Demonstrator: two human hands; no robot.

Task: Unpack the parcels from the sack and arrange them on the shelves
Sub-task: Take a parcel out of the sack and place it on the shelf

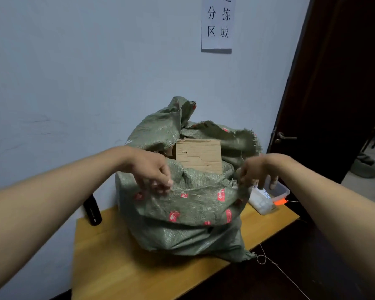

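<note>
Head view: both hands (152,169) (254,172) on sack (188,211)

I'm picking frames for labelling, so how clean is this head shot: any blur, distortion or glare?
Head view: soft, even light with no glare; the wide lens stretches both forearms at the edges and slants the dark door. The left hand and right hand, both pinching the sack rim, are slightly motion-blurred, while the cardboard box and wall sign stay fairly sharp.
</note>
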